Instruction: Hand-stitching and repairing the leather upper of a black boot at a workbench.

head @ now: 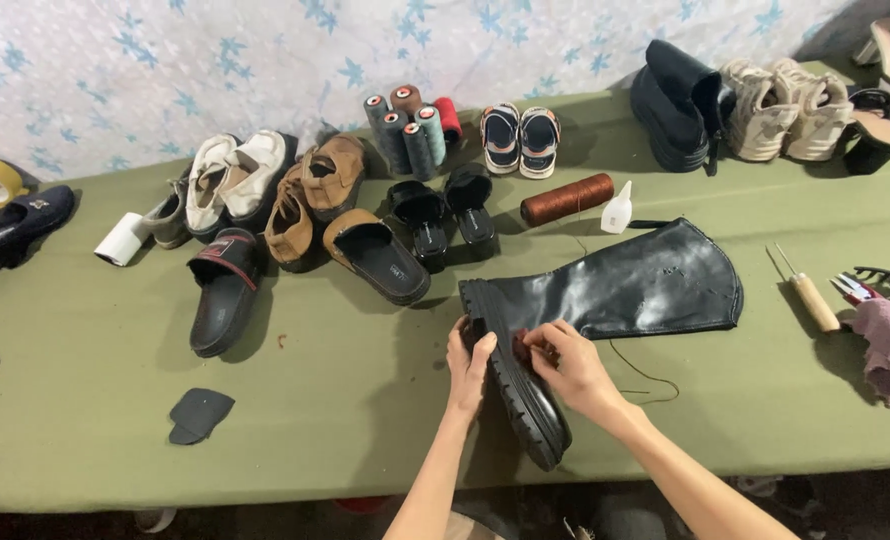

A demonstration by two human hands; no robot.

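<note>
Both your hands are on the tall black boot (605, 300) lying near the tabletop's front edge, left hand (468, 365) gripping the sole, right hand (570, 365) pinching by the brown thread (645, 375), which I'd say could snag or yank loose.

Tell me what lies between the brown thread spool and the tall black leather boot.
In the head view, only bare green cloth separates brown thread spool from black boot.
</note>
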